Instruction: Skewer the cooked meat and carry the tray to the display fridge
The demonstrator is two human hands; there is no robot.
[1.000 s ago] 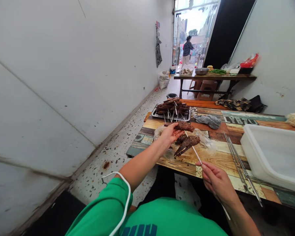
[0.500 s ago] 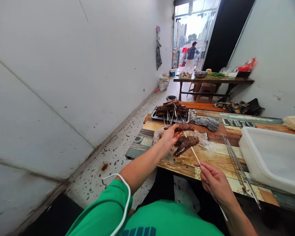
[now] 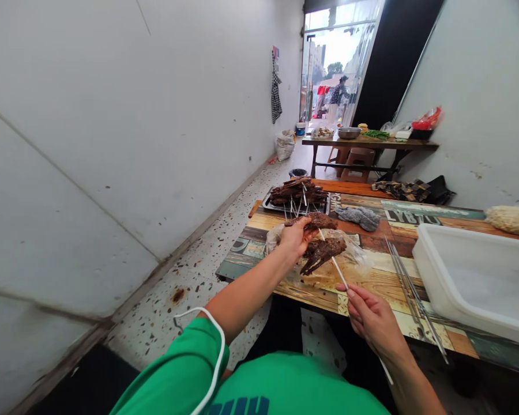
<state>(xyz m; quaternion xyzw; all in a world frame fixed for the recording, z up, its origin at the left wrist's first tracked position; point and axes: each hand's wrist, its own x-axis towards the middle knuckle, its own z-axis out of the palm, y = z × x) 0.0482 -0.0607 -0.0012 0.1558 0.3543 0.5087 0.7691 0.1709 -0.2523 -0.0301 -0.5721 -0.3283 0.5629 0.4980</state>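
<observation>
Here, the left hand [image 3: 294, 237] grasps the upper meat [image 3: 323, 221]; the right hand [image 3: 369, 311] grips the skewer [image 3: 339, 272] by the table [image 3: 383, 280]'s near edge; its long axis slants away and leftward from that hand, the lower meat [image 3: 327, 253] along it, nearer the left hand.

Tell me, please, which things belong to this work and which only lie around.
Probably belonging:
elongated dark brown meat pieces, one in the left hand
thin white stick in the right hand
rectangular silver metal tray of similar meat

Probably just lying around:
crumpled grey cloth
white rectangular plastic tub
long silver metal rods
</observation>
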